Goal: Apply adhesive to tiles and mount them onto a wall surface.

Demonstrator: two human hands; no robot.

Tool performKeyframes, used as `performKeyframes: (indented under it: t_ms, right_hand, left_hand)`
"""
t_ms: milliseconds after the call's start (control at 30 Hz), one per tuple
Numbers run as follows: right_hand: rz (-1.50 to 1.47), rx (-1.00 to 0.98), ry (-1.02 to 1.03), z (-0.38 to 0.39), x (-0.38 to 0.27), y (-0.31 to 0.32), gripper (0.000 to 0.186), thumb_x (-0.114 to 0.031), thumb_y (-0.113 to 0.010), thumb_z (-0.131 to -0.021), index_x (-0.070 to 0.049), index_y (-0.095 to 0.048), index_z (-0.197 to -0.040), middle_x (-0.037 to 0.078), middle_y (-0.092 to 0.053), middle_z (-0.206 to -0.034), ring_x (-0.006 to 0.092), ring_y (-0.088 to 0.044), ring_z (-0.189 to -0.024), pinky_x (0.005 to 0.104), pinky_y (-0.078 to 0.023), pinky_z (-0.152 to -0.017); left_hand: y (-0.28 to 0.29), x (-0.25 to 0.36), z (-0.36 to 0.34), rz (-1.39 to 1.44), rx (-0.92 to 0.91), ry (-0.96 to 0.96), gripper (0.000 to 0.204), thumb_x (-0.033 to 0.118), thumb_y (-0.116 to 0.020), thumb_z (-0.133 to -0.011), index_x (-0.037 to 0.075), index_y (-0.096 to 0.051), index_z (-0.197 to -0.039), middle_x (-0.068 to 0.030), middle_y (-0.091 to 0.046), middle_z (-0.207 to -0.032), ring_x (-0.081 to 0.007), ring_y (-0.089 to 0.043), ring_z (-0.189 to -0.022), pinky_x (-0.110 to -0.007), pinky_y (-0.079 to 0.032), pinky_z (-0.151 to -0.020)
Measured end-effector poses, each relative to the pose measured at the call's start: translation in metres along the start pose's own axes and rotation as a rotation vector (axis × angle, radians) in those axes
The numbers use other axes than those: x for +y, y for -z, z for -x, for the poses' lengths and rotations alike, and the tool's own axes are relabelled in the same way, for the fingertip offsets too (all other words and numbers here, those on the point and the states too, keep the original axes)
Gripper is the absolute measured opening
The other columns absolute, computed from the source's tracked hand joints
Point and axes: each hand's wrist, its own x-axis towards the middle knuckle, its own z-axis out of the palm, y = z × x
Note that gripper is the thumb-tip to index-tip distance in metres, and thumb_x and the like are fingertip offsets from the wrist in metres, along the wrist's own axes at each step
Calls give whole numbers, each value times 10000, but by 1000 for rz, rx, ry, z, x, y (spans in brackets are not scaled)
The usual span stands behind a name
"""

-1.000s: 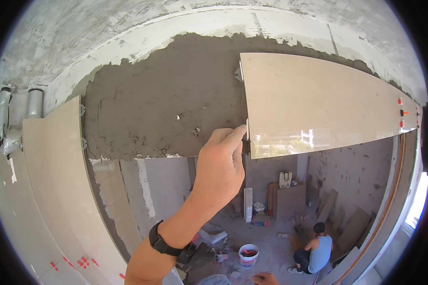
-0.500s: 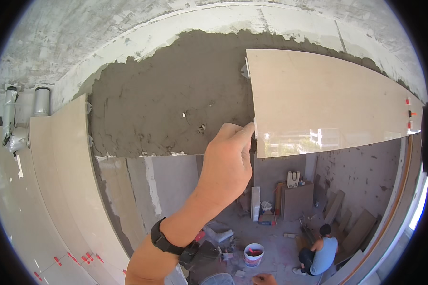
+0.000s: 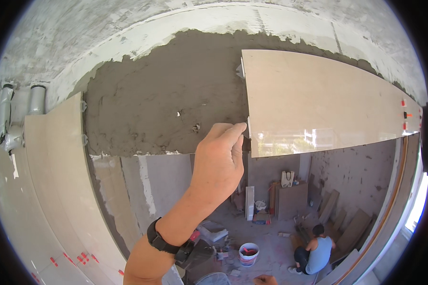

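Observation:
My left hand [image 3: 219,154], a dark band on its wrist, reaches up to the left edge of a large beige tile [image 3: 314,102] set on the wall. Its thumb and fingers are pinched at that edge, on a small tile leveling clip mostly hidden by the fingertips; a thin white sliver shows. Higher on the same edge sits another clear clip [image 3: 240,71]. Grey mortar [image 3: 161,99] with rough trowel marks covers the wall to the left. Only a bit of my right hand [image 3: 265,280] shows at the lower edge; its fingers are largely cut off.
Beige tiles [image 3: 54,161] cover the left wall, with clips on their edge and red wedges below. Grey pipes [image 3: 37,99] stand at upper left. Far below, a person [image 3: 317,251] crouches near a white bucket [image 3: 248,255], tools and leaning boards [image 3: 359,232].
The whole view has shifted slightly, so the scene sits a little further left. My left hand stays pinched at the tile's edge.

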Motion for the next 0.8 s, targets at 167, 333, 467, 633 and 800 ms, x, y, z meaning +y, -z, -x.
performKeyframes:
  t_ms: [167,333,467,633,800]
  right_hand:
    - [-4,-21,-28,-8,15,1,211,-208,-549,-864,-24,-641,-911,60,-570,-652,166,-533,-565,344,-451,-519]
    - [402,-75,264,-19,48,11,293,-208,-603,-824,-31,-635,-1056,185,-628,-1009,314,-617,-841,418,-522,-722]
    - [419,-94,211,-11,43,10,326,-201,-627,-802,-35,-633,-1082,220,-578,-1133,381,-585,-961,460,-506,-814]
    - [316,-27,-39,-6,20,10,221,-186,-611,-822,-41,-656,-982,147,-662,-893,322,-626,-791,450,-510,-727]
    - [57,130,-91,17,19,28,284,-287,-617,-877,-18,-710,-880,71,-669,-656,133,-622,-544,302,-507,-539]
  left_hand:
    - [3,-6,1,12,7,36,181,8,-568,-912,-46,-639,-1069,-137,-645,-971,-193,-604,-718,-290,-487,-654]
    - [10,-9,-11,-55,67,-30,202,3,-554,-897,-38,-635,-1077,-163,-645,-1019,-264,-616,-748,-328,-492,-691]
    - [16,-11,-53,-336,168,-202,267,17,-548,-874,-8,-624,-1128,-172,-642,-1089,-337,-595,-971,-390,-477,-836]
    - [20,-5,-70,-399,207,-148,315,36,-559,-872,29,-620,-1182,-148,-642,-1150,-329,-570,-1093,-370,-450,-943]
    - [28,28,30,281,438,578,338,160,-569,-937,11,-547,-1239,-150,-657,-1073,-249,-636,-960,-347,-519,-865]
